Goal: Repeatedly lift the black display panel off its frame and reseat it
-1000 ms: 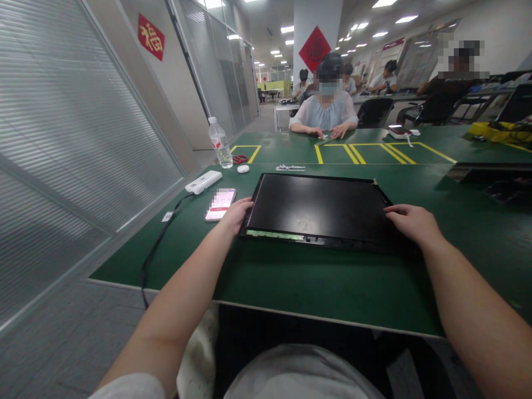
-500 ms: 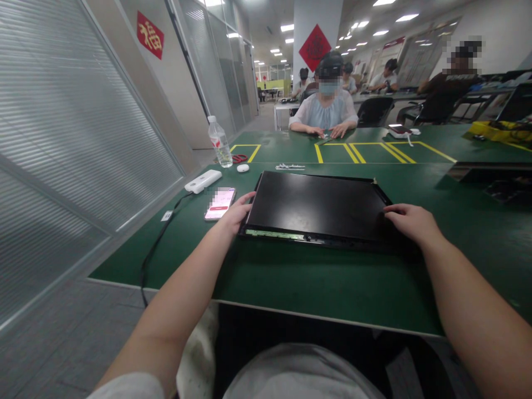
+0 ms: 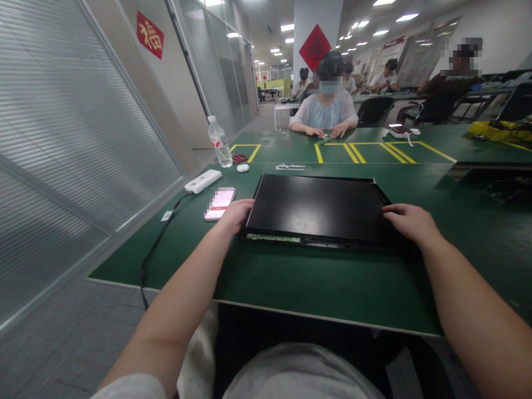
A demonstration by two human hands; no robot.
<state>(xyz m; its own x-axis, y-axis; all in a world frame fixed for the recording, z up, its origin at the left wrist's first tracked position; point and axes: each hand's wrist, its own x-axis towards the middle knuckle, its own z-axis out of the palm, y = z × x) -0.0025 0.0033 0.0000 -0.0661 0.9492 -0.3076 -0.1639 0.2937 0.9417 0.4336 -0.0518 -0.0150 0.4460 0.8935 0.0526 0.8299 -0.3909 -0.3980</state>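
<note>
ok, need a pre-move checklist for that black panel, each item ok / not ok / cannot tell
1. Left hand at the left edge of the black panel: ok.
2. Right hand at the right edge: ok.
3. Green circuit strip covered: not ok, it shows along the near edge.
4. Phone free of the left hand: cannot tell, the two overlap in this view.
5. Black cable apart from the panel: ok, it runs off the table at left.
6. Underside of the panel free of loose parts: cannot tell, hidden.
</note>
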